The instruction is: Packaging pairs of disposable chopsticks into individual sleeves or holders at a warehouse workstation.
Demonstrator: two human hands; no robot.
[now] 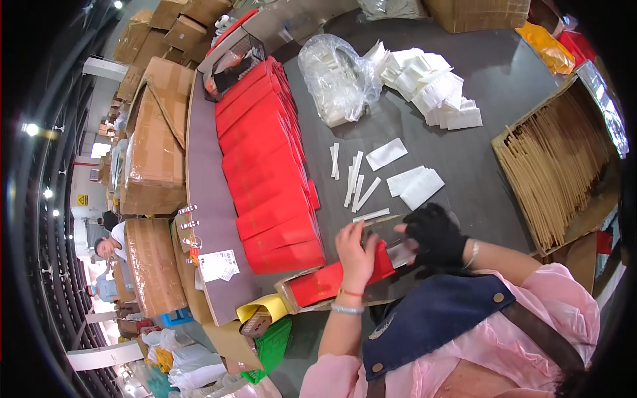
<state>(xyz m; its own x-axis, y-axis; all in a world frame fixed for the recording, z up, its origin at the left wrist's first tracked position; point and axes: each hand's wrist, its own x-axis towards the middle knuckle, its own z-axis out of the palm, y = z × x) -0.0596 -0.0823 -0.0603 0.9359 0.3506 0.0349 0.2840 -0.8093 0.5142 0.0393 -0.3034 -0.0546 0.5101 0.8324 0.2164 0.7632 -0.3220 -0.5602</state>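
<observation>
A long red paper packet [318, 285] lies in a shallow cardboard tray [286, 295] at the table's near edge. My bare left hand [355, 255] grips the packet near its right end, with the fingers slightly blurred. A shiny, see-through greyish piece [400, 253] sits at that end of the packet. Fingers of my right hand [434, 235], in a black glove with bare fingertips, close on this piece; its exact kind is hard to make out. Just beyond my hands lie several narrow white paper strips [358, 182] and a few white rectangular slips [421, 187].
Overlapping red packets [265, 172] form a long row on the left. Farther back are a clear plastic bag [338, 76] and a heap of white slips [428, 83]. A box of thin tan sticks [557, 172] stands right; a yellow holder [265, 308] projects at the near left edge.
</observation>
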